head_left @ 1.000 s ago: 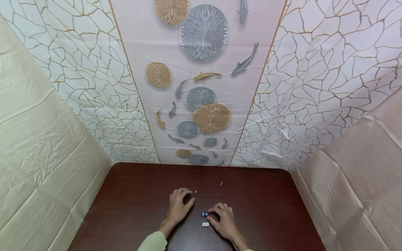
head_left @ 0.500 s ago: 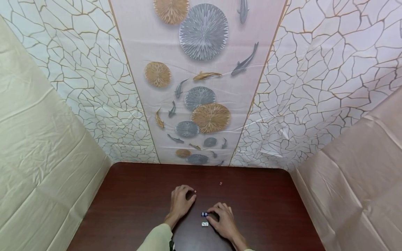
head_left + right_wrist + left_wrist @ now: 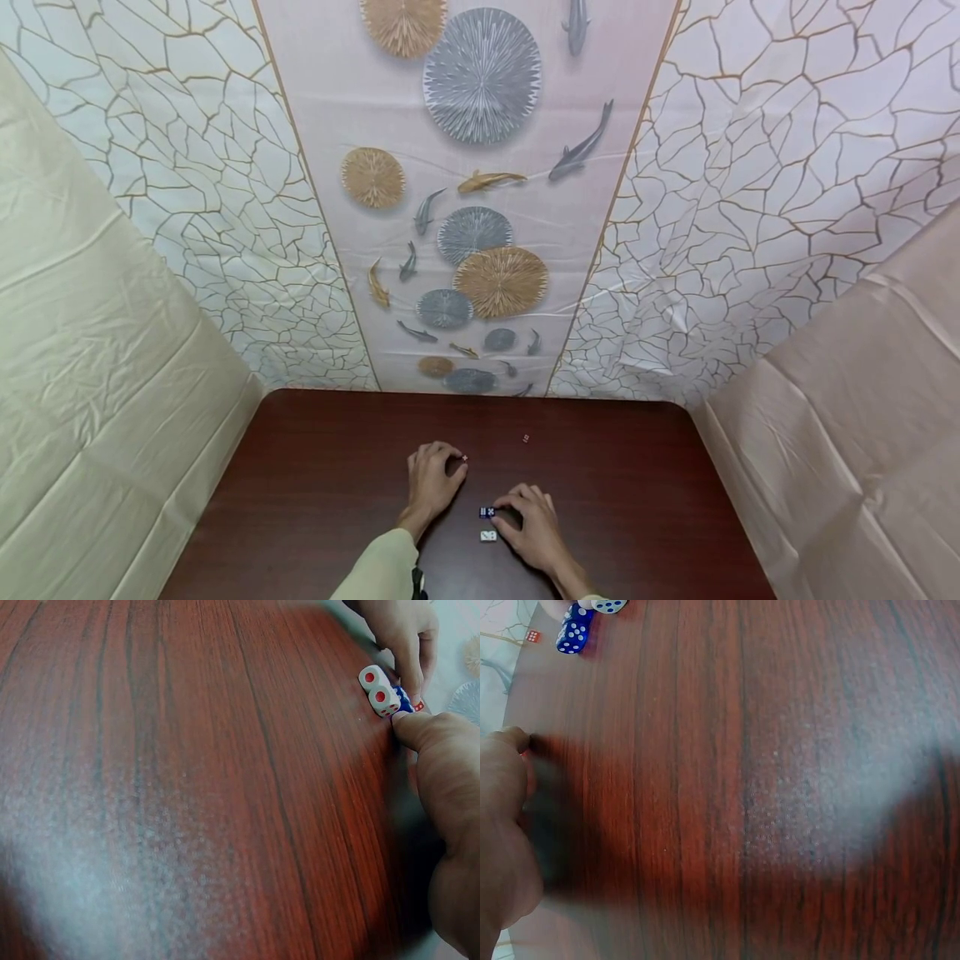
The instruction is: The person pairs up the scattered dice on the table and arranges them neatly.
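Sideways runs blue dice pair (image 3: 487,512); right grip (image 3: 534,527) pinches end; left grip (image 3: 432,481), hold unclear.

left grip (image 3: 502,825) partly beyond the left wrist view's left edge

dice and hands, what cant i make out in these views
Head view: dots on the far red die, too small to count.
Head view: whether the left hand touches the near red die, too small to tell.
Left wrist view: most of the right hand, cut off by the top edge.
Right wrist view: much of the blue dice, hidden by the white dice and right hand.
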The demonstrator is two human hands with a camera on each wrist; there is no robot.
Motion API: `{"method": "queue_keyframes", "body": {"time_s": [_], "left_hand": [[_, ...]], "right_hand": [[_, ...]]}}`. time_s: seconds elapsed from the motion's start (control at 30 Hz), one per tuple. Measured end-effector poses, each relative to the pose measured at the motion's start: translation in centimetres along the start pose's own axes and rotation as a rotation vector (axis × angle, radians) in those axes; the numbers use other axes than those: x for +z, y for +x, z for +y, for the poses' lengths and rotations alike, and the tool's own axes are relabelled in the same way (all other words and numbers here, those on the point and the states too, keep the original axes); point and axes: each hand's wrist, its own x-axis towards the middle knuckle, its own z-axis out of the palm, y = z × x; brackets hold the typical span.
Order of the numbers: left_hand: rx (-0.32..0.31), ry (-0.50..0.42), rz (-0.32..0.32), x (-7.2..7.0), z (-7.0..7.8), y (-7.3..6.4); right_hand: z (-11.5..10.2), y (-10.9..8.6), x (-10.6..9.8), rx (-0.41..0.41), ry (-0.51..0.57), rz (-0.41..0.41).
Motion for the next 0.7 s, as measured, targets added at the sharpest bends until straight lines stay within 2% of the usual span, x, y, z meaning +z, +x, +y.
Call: {"method": "queue_keyframes", "body": {"time_s": [0.17, 0.4, 0.7], "left_hand": [[0.002, 0.015, 0.018, 0.37, -0.09, 0.01], [-0.033, -0.011, -0.001, 0.46, -0.05, 0.05], [-0.036, -0.022, -0.012, 0.44, -0.06, 0.03]], "right_hand": [[-0.02, -0.02, 0.07, -0.013, -0.005, 0.009], [0.11, -0.04, 0.21, -0.033, -0.012, 0.021], [0.18, -0.06, 0.2, -0.038, -0.01, 0.022]]}}
